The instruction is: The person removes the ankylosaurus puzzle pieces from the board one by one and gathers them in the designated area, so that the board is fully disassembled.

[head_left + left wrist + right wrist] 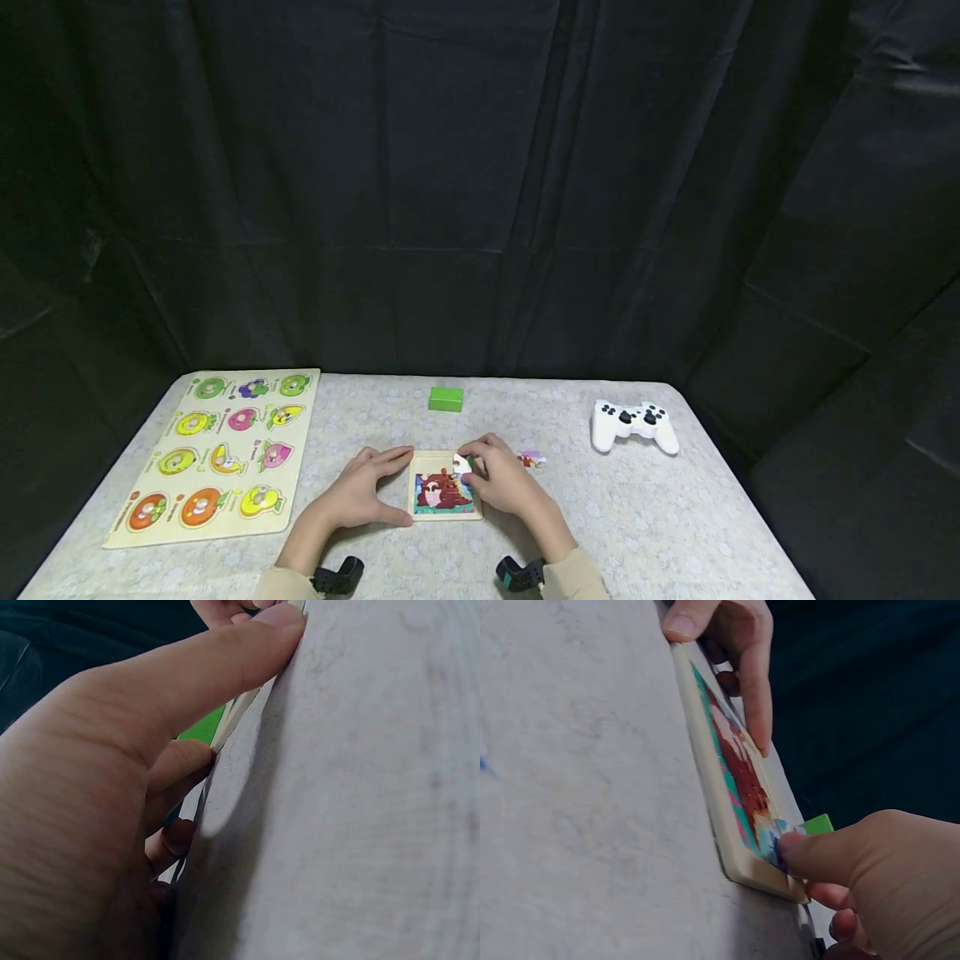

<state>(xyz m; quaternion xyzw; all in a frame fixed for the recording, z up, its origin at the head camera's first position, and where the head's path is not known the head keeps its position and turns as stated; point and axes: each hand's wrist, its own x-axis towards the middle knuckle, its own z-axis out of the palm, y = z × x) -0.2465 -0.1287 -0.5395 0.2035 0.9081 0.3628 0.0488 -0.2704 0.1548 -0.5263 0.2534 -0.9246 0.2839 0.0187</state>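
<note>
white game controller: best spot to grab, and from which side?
Probably either handle of the controller, coming from the near side: both jut toward the head camera, rounded and unobstructed, while the thumbsticks stand on the face farther back.

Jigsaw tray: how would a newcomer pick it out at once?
On the pale table, look between the left hand and the right hand. The jigsaw tray there is squarish and pale-rimmed, with a partly assembled reddish-brown picture, far smaller than the fruit puzzle board.
</note>
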